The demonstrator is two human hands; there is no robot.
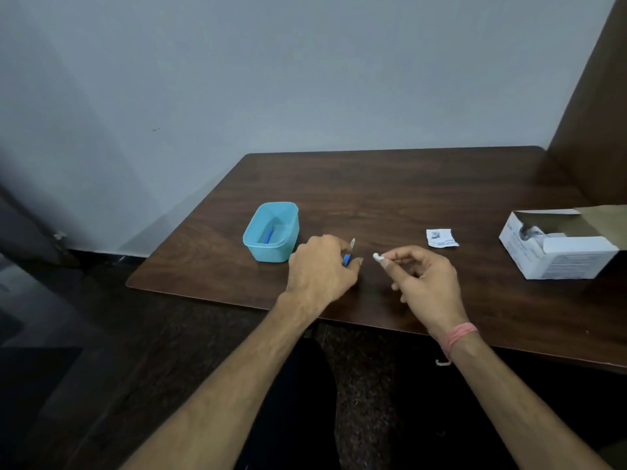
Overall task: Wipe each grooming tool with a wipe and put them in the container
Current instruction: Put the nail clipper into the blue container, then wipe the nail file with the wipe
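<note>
head camera view, looking down at a dark wooden table (407,184). the left hand (322,269) curls its fingers around a small blue-handled grooming tool (348,253), its pale tip pointing up, just right of a light blue container (271,232). inside the container lies another blue tool (269,236). the right hand (424,279) pinches a small crumpled white wipe (377,256) between thumb and finger, near the tool but apart from it. a torn white wrapper (441,238), possibly the wipe's sachet, lies further right, beside an open white cardboard box (559,245).
</note>
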